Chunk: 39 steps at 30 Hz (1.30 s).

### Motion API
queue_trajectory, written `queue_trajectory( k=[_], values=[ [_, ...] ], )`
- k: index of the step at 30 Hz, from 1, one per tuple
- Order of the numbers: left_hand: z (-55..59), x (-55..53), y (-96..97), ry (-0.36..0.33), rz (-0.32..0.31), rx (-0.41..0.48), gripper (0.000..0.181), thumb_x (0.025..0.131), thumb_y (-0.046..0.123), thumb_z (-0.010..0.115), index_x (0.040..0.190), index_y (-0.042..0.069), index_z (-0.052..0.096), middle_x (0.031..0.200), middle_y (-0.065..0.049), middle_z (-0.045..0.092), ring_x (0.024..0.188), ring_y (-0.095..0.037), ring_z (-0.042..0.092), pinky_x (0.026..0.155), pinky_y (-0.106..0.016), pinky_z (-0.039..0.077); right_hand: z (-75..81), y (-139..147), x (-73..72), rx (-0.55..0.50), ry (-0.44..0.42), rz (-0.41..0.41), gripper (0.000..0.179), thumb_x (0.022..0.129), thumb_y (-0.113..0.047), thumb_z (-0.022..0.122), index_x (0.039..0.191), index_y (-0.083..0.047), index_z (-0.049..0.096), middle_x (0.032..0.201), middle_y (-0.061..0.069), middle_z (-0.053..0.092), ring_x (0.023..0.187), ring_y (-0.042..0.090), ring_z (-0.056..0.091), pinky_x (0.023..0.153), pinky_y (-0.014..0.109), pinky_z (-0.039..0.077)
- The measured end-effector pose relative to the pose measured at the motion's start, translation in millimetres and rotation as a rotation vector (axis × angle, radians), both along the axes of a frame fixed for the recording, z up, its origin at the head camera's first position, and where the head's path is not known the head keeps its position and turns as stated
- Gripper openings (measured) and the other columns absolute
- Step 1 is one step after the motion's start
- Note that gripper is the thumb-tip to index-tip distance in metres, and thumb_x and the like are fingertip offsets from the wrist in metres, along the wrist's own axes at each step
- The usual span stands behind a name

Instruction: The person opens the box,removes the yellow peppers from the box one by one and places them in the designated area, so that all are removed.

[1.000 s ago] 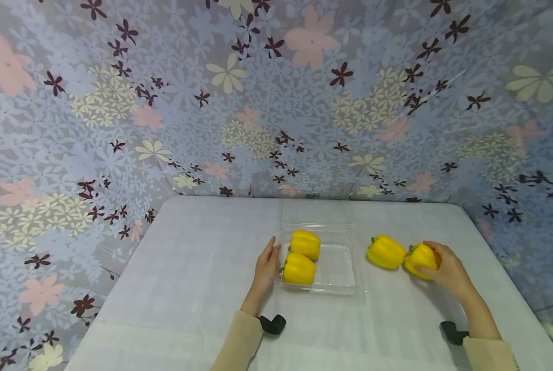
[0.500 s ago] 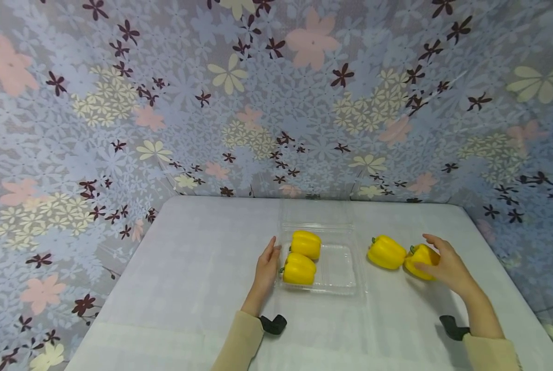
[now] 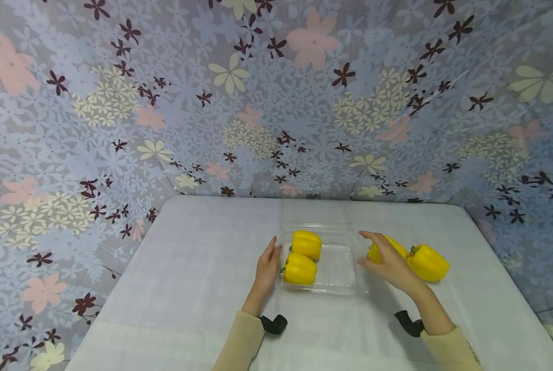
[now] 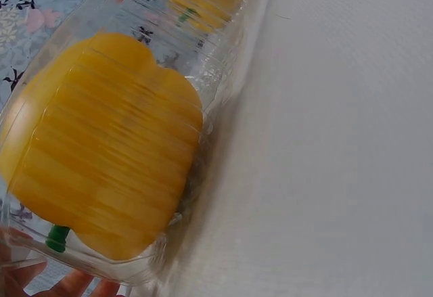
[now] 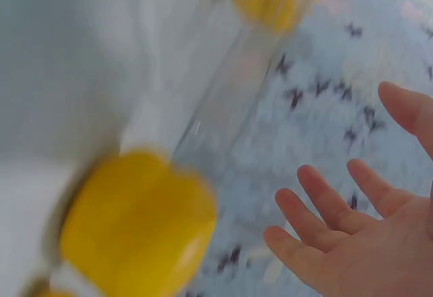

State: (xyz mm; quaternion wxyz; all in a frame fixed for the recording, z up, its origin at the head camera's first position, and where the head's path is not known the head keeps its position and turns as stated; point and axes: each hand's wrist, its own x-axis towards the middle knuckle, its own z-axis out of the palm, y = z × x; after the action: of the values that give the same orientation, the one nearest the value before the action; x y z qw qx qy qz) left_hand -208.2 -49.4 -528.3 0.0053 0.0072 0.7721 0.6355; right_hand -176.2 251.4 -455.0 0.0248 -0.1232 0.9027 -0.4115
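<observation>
Head view: left hand [image 3: 266,266], straight-fingered, is bracing clear container [image 3: 335,267] at nine o'clock, we are presuming against sliding; right hand [image 3: 392,267], spread, empty, is hovering at three.

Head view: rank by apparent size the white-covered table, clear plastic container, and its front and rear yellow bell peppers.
1. White-covered table
2. Clear plastic container
3. Front yellow pepper and rear yellow pepper: too alike to rank
</observation>
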Motion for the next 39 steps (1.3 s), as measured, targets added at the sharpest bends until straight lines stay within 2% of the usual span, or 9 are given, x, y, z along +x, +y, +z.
queue_trajectory(
  k=[5,9,11,16,18,23,28,33,39],
  values=[
    [12.1,5.7,-0.1,-0.006,-0.006,0.007,0.047,0.103,0.017,0.039,0.147,0.003,0.033,0.136,-0.025,0.052,0.135,-0.038,0.041,0.115,-0.053,0.028,-12.5,-37,-2.0,-0.024,0.024,0.053,0.064,0.088,-0.016,0.068,0.142,-0.006,0.037,0.142,0.022,0.042,0.133,0.044,0.037,0.105,0.065,0.033],
    [28.6,12.0,-1.2,-0.01,-0.028,0.017,0.047,0.102,0.012,0.039,0.146,-0.003,0.032,0.136,-0.028,0.05,0.134,-0.042,0.04,0.114,-0.055,0.028,-21.2,-60,-2.0,-0.056,0.057,0.099,0.061,0.086,-0.013,0.069,0.14,-0.005,0.041,0.139,0.02,0.046,0.131,0.042,0.041,0.105,0.063,0.035],
    [23.0,9.3,-1.4,-0.006,-0.024,0.019,0.047,0.103,0.013,0.038,0.146,-0.002,0.031,0.136,-0.028,0.05,0.135,-0.041,0.039,0.114,-0.055,0.027,-24.5,-71,-1.5,-0.062,0.064,0.116,0.06,0.086,-0.013,0.069,0.139,-0.004,0.042,0.138,0.02,0.047,0.13,0.042,0.042,0.104,0.062,0.036],
    [-1.6,-1.6,-1.1,0.007,0.001,-0.003,0.047,0.103,0.019,0.039,0.147,0.004,0.033,0.137,-0.024,0.052,0.134,-0.038,0.042,0.114,-0.053,0.028,-33.5,-94,-0.7,-0.054,0.075,0.139,0.058,0.084,-0.016,0.07,0.135,-0.004,0.046,0.136,0.016,0.05,0.129,0.039,0.044,0.106,0.06,0.036],
    [-6.0,-3.5,-1.0,0.011,0.005,-0.012,0.047,0.103,0.021,0.039,0.147,0.005,0.034,0.136,-0.023,0.053,0.134,-0.037,0.043,0.114,-0.052,0.029,-37.1,-101,-0.2,-0.054,0.087,0.144,0.057,0.083,-0.017,0.072,0.133,-0.004,0.048,0.133,0.015,0.052,0.127,0.037,0.046,0.106,0.058,0.038],
    [-8.0,-4.5,-0.4,0.011,0.01,-0.006,0.047,0.103,0.021,0.04,0.147,0.006,0.035,0.135,-0.023,0.054,0.134,-0.037,0.043,0.115,-0.052,0.028,-43.3,-115,1.7,-0.034,0.111,0.123,0.058,0.081,-0.021,0.075,0.131,-0.003,0.052,0.127,0.01,0.054,0.12,0.029,0.051,0.104,0.051,0.042],
    [-6.5,-3.8,0.2,0.013,0.014,0.002,0.047,0.103,0.019,0.04,0.147,0.004,0.034,0.135,-0.024,0.054,0.133,-0.038,0.043,0.114,-0.053,0.029,-44.6,-125,4.0,-0.015,0.086,0.038,0.064,0.078,-0.027,0.078,0.131,-0.003,0.053,0.122,0.009,0.052,0.113,0.024,0.054,0.1,0.047,0.046],
    [-5.5,-3.9,0.7,0.016,0.02,0.019,0.047,0.103,0.018,0.04,0.147,0.003,0.034,0.134,-0.024,0.054,0.133,-0.038,0.043,0.114,-0.053,0.029,-46.4,-135,3.1,-0.007,0.061,-0.038,0.07,0.075,-0.031,0.08,0.131,-0.002,0.051,0.125,0.014,0.051,0.11,0.027,0.055,0.097,0.048,0.047],
    [-4.6,-3.0,0.6,0.017,0.014,-0.007,0.046,0.103,0.019,0.04,0.146,0.004,0.035,0.134,-0.023,0.055,0.132,-0.036,0.045,0.113,-0.052,0.031,-46.9,-144,4.8,0.006,0.058,-0.077,0.074,0.075,-0.033,0.08,0.132,0.003,0.048,0.13,0.021,0.056,0.115,0.034,0.056,0.096,0.051,0.046]
  ],
)
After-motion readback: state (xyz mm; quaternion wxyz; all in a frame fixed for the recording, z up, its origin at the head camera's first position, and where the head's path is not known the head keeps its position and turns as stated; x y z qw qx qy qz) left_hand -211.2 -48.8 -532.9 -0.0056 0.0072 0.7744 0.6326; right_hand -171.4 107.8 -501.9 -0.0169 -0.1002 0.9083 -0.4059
